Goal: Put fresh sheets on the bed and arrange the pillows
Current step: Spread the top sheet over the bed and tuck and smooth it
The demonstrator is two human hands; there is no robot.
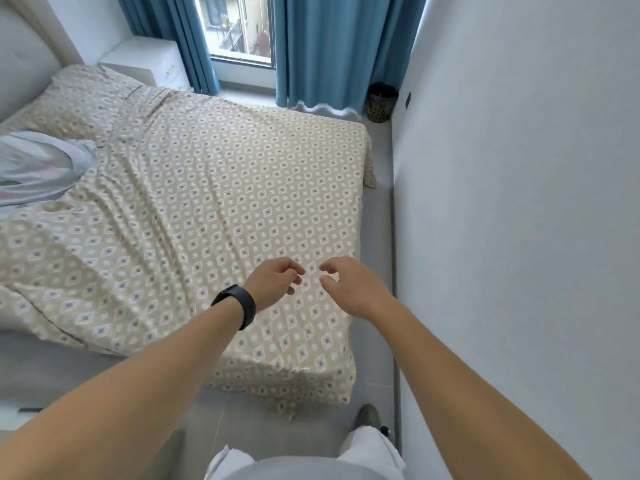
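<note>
Two hands over the patterned sheet (207,202) near the bed's corner; left hand (277,280) and right hand (349,287) loosely curled, holding nothing.

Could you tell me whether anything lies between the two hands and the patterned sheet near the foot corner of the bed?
Nothing visible does. The left hand and right hand hover with loosely curled fingers directly over the sheet, holding nothing; only bare fabric lies beneath them.

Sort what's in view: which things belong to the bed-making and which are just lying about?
Job:
beige diamond-patterned bedsheet
bare white mattress corner
pale grey bundled fabric

Lying about:
blue curtains
white bedside cabinet
dark patterned bin
</note>
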